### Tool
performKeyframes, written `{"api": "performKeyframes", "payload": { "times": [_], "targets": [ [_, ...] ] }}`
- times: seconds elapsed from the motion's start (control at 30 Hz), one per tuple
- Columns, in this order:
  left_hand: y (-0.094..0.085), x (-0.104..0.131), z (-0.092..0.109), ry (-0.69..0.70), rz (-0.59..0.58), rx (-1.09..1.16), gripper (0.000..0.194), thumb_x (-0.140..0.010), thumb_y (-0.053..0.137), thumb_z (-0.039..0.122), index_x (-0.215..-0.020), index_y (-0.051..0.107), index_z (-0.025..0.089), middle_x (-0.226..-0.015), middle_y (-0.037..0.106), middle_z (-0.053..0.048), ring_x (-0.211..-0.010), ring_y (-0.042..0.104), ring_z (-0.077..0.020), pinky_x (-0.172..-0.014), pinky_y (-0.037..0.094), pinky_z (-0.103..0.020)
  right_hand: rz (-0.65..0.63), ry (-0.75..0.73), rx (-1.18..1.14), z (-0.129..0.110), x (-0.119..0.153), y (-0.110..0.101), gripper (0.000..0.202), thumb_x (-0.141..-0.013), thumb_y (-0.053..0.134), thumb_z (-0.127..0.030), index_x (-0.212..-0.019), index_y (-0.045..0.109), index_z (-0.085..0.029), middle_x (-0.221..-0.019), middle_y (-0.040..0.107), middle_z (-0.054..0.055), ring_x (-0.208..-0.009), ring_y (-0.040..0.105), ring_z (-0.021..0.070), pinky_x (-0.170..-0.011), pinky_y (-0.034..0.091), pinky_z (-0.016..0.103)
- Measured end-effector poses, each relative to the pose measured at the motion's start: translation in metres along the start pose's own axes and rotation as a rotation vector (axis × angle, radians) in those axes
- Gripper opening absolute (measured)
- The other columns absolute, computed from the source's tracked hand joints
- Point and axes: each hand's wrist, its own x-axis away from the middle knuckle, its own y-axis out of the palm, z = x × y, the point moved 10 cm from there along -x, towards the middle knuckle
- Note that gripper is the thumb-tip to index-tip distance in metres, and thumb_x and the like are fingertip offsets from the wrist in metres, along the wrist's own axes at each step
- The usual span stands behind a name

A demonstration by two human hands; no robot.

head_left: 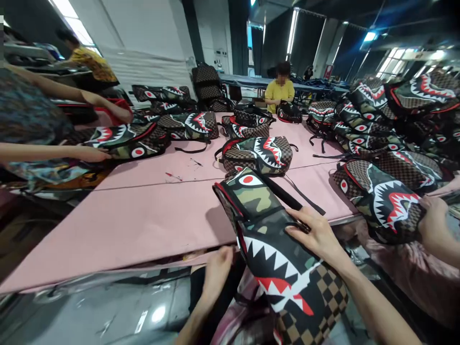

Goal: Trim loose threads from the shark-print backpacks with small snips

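A backpack (273,256) with a camouflage front, shark-mouth print and brown checkered panels lies tilted across my lap and the near table edge. My right hand (311,230) grips its upper side, thumb and fingers closed on the dark fabric. A small dark item (302,226) shows between thumb and fingers; its kind is unclear. To the left of the bag, my left hand (217,270) is beside the table's front edge, fingers curled and slightly blurred. Whatever those fingers may hold is hidden.
Another shark-print backpack (269,155) lies on the pink table (151,220), near thread snips (174,177). Backpacks are piled at right (373,120). Co-workers' hands hold bags at left (89,153) and right (436,225). A person in yellow (280,91) sits at the far end.
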Motion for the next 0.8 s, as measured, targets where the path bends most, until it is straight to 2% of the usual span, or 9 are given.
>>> {"api": "performKeyframes", "payload": {
  "times": [0.07, 0.1, 0.17, 0.27, 0.37, 0.47, 0.6, 0.7, 0.8],
  "targets": [
    [-0.057, 0.008, 0.033, 0.139, 0.312, -0.015, 0.043, -0.088, 0.029, 0.05, -0.088, 0.058, 0.019, -0.085, 0.063, -0.007, -0.086, 0.056, -0.0224, -0.08, 0.045, -0.036, 0.018, -0.009, 0.0, 0.002, 0.003, 0.003, 0.037, -0.084, 0.055, -0.04, -0.116, 0.057, -0.024, -0.084, 0.054, 0.003, -0.076, 0.054, 0.0163, -0.069, 0.044, 0.027],
    [-0.079, 0.014, 0.062, 0.296, 0.438, -0.047, 0.04, -0.087, 0.033, 0.05, -0.095, 0.057, 0.019, -0.094, 0.061, -0.007, -0.092, 0.054, -0.022, -0.082, 0.045, -0.035, 0.02, -0.02, 0.001, 0.001, 0.002, 0.004, 0.037, -0.083, 0.056, -0.04, -0.116, 0.057, -0.023, -0.084, 0.054, 0.003, -0.077, 0.055, 0.0165, -0.07, 0.044, 0.027],
    [-0.082, 0.015, 0.125, 0.598, 0.383, -0.215, 0.035, -0.082, 0.048, 0.051, -0.096, 0.057, 0.02, -0.097, 0.06, -0.007, -0.097, 0.05, -0.0228, -0.084, 0.043, -0.035, 0.011, -0.035, 0.021, 0.001, 0.001, 0.005, 0.037, -0.083, 0.055, -0.041, -0.116, 0.057, -0.023, -0.085, 0.055, 0.004, -0.078, 0.056, 0.0171, -0.069, 0.045, 0.028],
    [-0.057, 0.003, 0.181, 0.743, 0.175, -0.55, 0.029, -0.079, 0.056, 0.047, -0.086, 0.058, 0.019, -0.09, 0.059, -0.006, -0.092, 0.047, -0.0223, -0.076, 0.044, -0.033, 0.01, -0.036, 0.113, 0.004, 0.002, 0.0, 0.036, -0.084, 0.053, -0.041, -0.116, 0.056, -0.024, -0.085, 0.056, 0.005, -0.075, 0.057, 0.018, -0.067, 0.047, 0.029],
    [-0.031, -0.005, 0.2, 0.805, -0.017, -0.785, 0.026, -0.082, 0.053, 0.043, -0.081, 0.059, 0.018, -0.088, 0.056, -0.006, -0.089, 0.045, -0.0215, -0.072, 0.041, -0.032, 0.035, -0.091, 0.266, 0.002, 0.004, -0.007, 0.037, -0.085, 0.052, -0.04, -0.119, 0.054, -0.025, -0.1, 0.059, 0.008, -0.081, 0.06, 0.0203, -0.063, 0.047, 0.03],
    [-0.012, -0.003, 0.205, 0.891, -0.192, -0.785, 0.023, -0.083, 0.053, 0.04, -0.08, 0.06, 0.018, -0.087, 0.055, -0.005, -0.086, 0.046, -0.0192, -0.072, 0.039, -0.031, -0.054, -0.215, 0.449, -0.015, -0.001, 0.008, 0.045, -0.083, 0.052, -0.032, -0.128, 0.046, -0.028, -0.12, 0.054, 0.008, -0.082, 0.062, 0.0201, -0.056, 0.044, 0.027],
    [-0.006, -0.008, 0.212, 0.921, -0.269, -0.689, 0.019, -0.083, 0.053, 0.035, -0.074, 0.06, 0.019, -0.082, 0.057, -0.002, -0.082, 0.047, -0.0164, -0.069, 0.037, -0.027, -0.272, -0.305, 0.626, -0.035, -0.017, 0.045, 0.04, -0.076, 0.055, -0.018, -0.116, 0.056, -0.025, -0.104, 0.061, 0.007, -0.061, 0.059, 0.014, -0.048, 0.033, 0.023],
    [-0.033, -0.026, 0.226, 0.94, -0.121, -0.698, 0.021, -0.083, 0.052, 0.034, -0.071, 0.06, 0.017, -0.085, 0.056, -0.003, -0.083, 0.047, -0.017, -0.07, 0.037, -0.028, -0.241, -0.284, 0.519, -0.046, -0.028, 0.044, 0.027, -0.078, 0.053, -0.017, -0.103, 0.061, -0.022, -0.093, 0.062, 0.006, -0.063, 0.058, 0.014, -0.05, 0.032, 0.023],
    [-0.094, -0.072, 0.233, 0.813, 0.168, -0.663, 0.024, -0.078, 0.056, 0.036, -0.065, 0.058, 0.016, -0.08, 0.053, -0.005, -0.085, 0.047, -0.02, -0.072, 0.036, -0.03, -0.188, -0.275, 0.225, -0.054, -0.026, 0.029, 0.016, -0.083, 0.05, -0.021, -0.095, 0.061, -0.022, -0.084, 0.061, 0.003, -0.068, 0.057, 0.0143, -0.056, 0.036, 0.023]
  ]
}}
